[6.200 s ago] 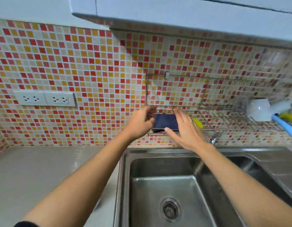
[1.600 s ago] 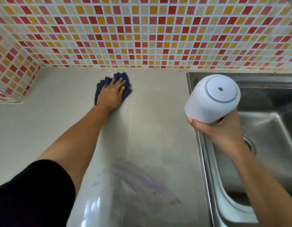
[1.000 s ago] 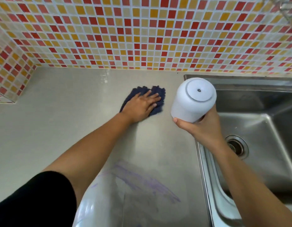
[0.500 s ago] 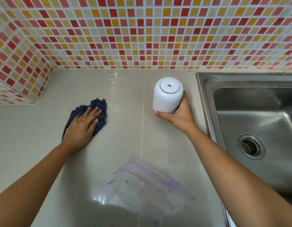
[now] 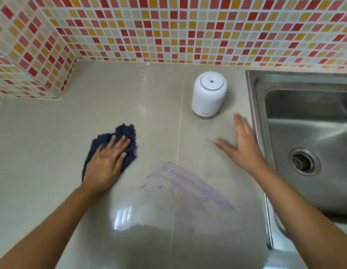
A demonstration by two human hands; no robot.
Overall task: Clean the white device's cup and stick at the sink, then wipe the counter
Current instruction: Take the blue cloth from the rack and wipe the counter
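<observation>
Device [image 5: 208, 94] on counter [image 5: 42, 152], 12 o'clock; sink [image 5: 255, 105] 3 o'clock; cloth [image 5: 127, 132] 9 o'clock, under left hand [image 5: 105, 164]; streaks [image 5: 188, 183] 6 o'clock.

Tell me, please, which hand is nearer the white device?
Right. The right hand is flat just before the white device, not touching; the left hand presses the dark cloth farther left.

Counts: hands x2, i.e. left hand [image 5: 105, 166] and right hand [image 5: 242, 146]. White device [image 5: 208, 94] x1. Dark blue cloth [image 5: 128, 133] x1. Desk [image 5: 42, 152] x1, with 1 seam line [image 5: 178, 142] across it. Purple smear [image 5: 194, 187]: 1 main patch plus a few small specks, too faint to count. Sink [image 5: 304, 80] x1, 1 basin in view, 1 drain [image 5: 304, 161]. Tiled walls x2: back wall [image 5: 188, 30] and side wall [image 5: 23, 61].
</observation>
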